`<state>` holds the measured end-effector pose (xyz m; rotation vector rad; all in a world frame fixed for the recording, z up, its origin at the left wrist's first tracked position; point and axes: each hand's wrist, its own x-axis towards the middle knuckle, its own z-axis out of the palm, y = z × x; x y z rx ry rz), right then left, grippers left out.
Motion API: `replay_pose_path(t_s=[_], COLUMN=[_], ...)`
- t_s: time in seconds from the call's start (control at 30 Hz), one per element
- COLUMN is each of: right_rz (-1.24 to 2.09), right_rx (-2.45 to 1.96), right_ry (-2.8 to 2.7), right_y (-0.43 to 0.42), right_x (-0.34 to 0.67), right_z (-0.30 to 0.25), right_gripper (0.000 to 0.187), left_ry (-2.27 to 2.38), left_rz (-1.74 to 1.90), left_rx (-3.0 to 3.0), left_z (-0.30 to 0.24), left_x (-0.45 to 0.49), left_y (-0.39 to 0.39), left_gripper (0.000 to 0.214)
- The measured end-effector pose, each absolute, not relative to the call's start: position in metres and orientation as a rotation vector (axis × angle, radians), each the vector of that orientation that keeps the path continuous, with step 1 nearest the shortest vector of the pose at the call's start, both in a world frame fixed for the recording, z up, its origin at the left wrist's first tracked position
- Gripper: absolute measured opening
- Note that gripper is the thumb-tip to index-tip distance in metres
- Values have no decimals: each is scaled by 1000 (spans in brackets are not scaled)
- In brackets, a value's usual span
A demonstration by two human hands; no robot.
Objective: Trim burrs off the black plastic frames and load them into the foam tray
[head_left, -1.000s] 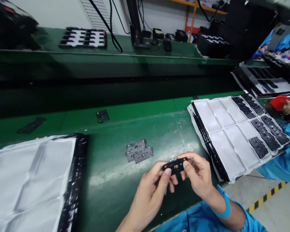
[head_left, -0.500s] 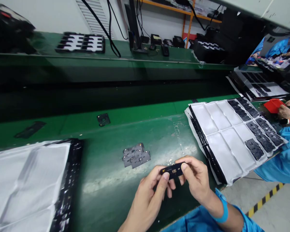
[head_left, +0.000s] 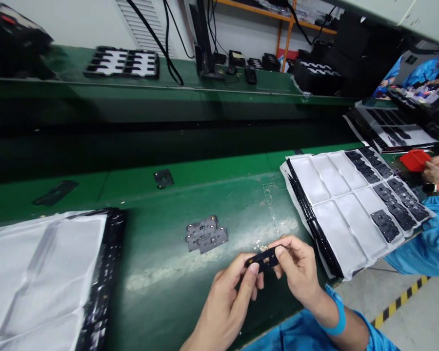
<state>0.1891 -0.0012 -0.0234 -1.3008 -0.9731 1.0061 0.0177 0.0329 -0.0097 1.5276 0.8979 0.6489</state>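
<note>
Between my two hands is a small flat black plastic part (head_left: 264, 260) with cut-outs and a yellowish spot near its left end. My left hand (head_left: 234, 292) pinches the left end between thumb and fingers. At the right end, my right hand (head_left: 298, 268) grips it the same way, a blue band around the wrist. Tiny pale bits (head_left: 260, 246) lie on the bench just behind the part. Left of my hands, several similar dark parts (head_left: 207, 235) lie overlapping on the green bench (head_left: 161, 292).
A white-lined tray (head_left: 336, 209) at right holds several dark parts in its right compartments. Another white-lined tray (head_left: 58, 278) stands at left. Dark parts ride on the green strip (head_left: 212, 173) behind. A co-worker's hands (head_left: 437, 168) hold a red object (head_left: 415, 160) at far right.
The black part has tilted slightly in my hands, its face now seen more edge-on. Two dark parts on the green strip have shifted right.
</note>
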Motion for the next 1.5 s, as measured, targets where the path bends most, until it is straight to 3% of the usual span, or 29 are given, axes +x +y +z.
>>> replay_pose_path(t_s=[1.17,1.3,1.5], right_rz=[851,979,1230], right_rx=[-1370,-1376,-1373], right_ry=[-1293,-1209,-969], right_y=[-15,-13,-3], right_x=[180,181,182], right_z=[-29,-29,-26], right_gripper=[20,21,35], left_ry=[1023,1054,1067], left_rz=[685,679,676], left_rx=[1192,1078,1353], left_z=[-31,-26,-15], left_x=[19,21,15], left_y=[32,31,25], left_gripper=[43,38,43])
